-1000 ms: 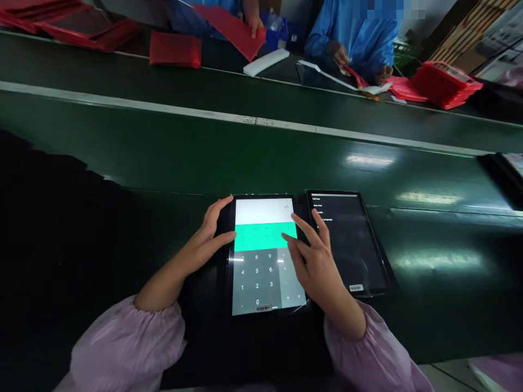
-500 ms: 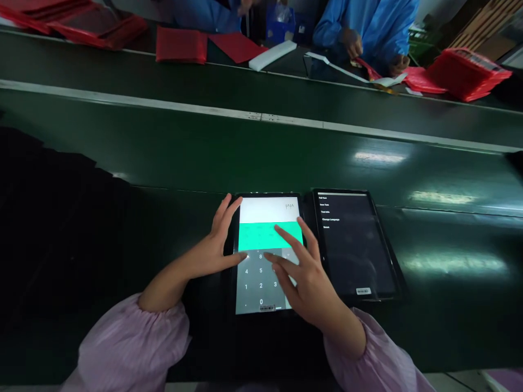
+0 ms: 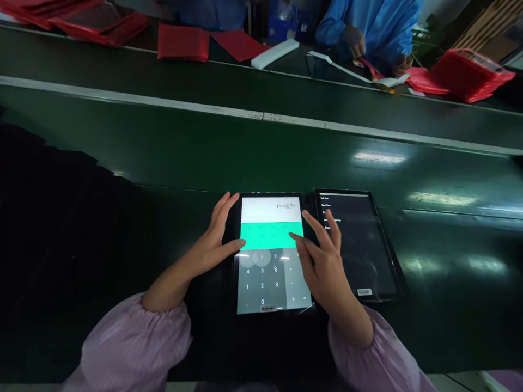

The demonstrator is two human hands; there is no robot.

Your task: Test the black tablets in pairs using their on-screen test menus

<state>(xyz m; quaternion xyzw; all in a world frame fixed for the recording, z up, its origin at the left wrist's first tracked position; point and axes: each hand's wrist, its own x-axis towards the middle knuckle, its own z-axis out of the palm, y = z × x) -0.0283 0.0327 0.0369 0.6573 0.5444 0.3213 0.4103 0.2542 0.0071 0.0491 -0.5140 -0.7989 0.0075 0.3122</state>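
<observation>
A tablet (image 3: 269,280) lies flat on the dark green surface, its lit screen showing a calculator keypad below a green band and a white strip of symbols. My left hand (image 3: 214,237) rests along its left side, thumb on the screen edge and fingers spread near the upper left corner. Over the tablet's right side hovers my right hand (image 3: 324,258), fingers spread, the index fingertip at the green band; whether it touches the glass I cannot tell. Just right of it a second tablet (image 3: 359,245) shows a dark menu, partly covered by my right fingers.
Across the bench, a person in blue (image 3: 371,32) handles something red. Red sleeves (image 3: 183,42), a white foam strip (image 3: 275,53) and a red stack (image 3: 469,76) lie on the far ledge. Black stacked shapes (image 3: 53,218) fill the left side. A pale rail (image 3: 163,103) crosses the bench.
My right hand has moved right, off the keypad toward the tablet's right edge. The white strip's symbols have grown longer, and pale circles show around keys 7 and 8. My left hand stays nearly still.
</observation>
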